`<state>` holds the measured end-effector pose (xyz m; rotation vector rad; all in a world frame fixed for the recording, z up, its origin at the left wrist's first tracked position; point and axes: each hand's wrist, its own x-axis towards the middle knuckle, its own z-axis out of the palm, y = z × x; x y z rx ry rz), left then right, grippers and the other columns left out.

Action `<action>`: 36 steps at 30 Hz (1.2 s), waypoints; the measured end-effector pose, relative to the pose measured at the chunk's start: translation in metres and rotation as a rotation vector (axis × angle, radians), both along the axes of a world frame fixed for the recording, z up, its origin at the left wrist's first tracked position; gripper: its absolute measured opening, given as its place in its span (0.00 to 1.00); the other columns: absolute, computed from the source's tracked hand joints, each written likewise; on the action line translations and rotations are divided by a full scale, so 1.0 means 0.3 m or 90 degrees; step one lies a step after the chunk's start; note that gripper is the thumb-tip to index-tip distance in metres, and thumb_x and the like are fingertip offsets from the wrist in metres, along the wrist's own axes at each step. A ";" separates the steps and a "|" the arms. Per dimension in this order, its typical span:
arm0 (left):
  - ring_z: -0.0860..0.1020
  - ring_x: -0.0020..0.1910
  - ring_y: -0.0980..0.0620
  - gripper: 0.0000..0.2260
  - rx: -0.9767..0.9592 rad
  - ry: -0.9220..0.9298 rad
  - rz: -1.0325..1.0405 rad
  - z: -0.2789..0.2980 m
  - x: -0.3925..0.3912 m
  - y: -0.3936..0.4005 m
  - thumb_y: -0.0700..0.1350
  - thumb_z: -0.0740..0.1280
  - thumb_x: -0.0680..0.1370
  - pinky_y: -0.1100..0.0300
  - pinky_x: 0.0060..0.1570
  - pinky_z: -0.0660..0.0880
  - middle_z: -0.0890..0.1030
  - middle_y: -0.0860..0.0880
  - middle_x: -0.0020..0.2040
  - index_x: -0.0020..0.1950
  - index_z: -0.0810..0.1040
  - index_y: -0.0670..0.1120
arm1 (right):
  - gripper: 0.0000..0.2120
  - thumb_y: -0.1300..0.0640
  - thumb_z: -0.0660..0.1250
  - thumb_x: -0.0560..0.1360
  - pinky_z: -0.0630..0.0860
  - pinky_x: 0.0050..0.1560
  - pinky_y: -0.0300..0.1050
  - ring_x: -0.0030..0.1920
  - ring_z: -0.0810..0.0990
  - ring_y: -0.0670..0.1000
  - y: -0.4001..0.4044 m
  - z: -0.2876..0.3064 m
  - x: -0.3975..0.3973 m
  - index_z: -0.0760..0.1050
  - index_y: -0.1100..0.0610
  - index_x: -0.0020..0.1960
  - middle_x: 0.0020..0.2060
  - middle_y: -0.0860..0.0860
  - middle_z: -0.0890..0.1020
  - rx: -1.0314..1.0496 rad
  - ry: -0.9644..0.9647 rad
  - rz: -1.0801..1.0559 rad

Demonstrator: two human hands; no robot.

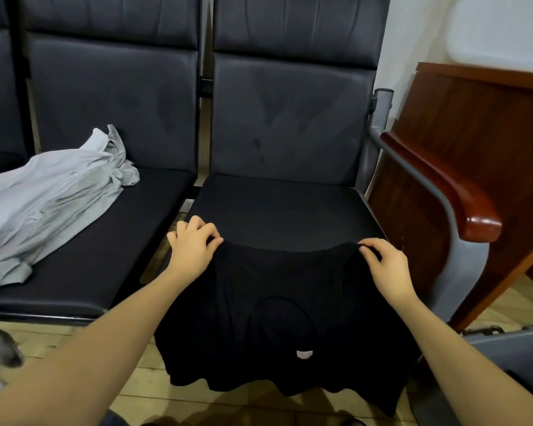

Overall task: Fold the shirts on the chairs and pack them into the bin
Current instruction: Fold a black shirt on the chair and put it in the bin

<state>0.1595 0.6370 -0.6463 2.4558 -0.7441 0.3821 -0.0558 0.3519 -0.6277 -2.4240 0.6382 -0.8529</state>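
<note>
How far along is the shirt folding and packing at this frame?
Done: nothing visibly; no folded shirt shows. In hand: the left hand and right hand each pinch the far edge of the black shirt, which drapes over the front of the right chair seat. Left: the crumpled grey shirt lies untouched on the neighbouring seat, and no bin is clearly in view.

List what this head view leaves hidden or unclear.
- Bin: not in the head view at all.
- Grey shirt: cut off by the left edge.
- Black shirt: its label is too small to read.
- Left hand, right hand: fingertips buried in its fabric.
</note>
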 end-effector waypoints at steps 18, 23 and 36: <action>0.68 0.51 0.41 0.05 0.025 -0.098 0.035 0.053 0.120 -0.058 0.47 0.69 0.76 0.47 0.52 0.60 0.73 0.46 0.46 0.47 0.80 0.46 | 0.06 0.47 0.64 0.78 0.53 0.51 0.44 0.50 0.61 0.48 -0.098 0.103 0.128 0.78 0.45 0.49 0.46 0.48 0.66 -0.134 0.217 -0.041; 0.65 0.52 0.43 0.05 -0.010 -0.073 0.043 0.043 0.190 -0.104 0.48 0.69 0.76 0.49 0.54 0.58 0.68 0.48 0.46 0.47 0.81 0.47 | 0.06 0.45 0.64 0.77 0.53 0.52 0.44 0.50 0.61 0.48 -0.141 0.105 0.211 0.78 0.44 0.49 0.46 0.47 0.67 -0.133 0.203 -0.034; 0.57 0.52 0.52 0.09 0.080 0.024 -0.001 0.067 0.455 -0.271 0.62 0.69 0.71 0.51 0.59 0.55 0.63 0.52 0.50 0.44 0.81 0.58 | 0.02 0.47 0.68 0.75 0.52 0.49 0.44 0.51 0.61 0.48 -0.295 0.141 0.492 0.78 0.43 0.47 0.45 0.46 0.67 -0.171 0.283 -0.023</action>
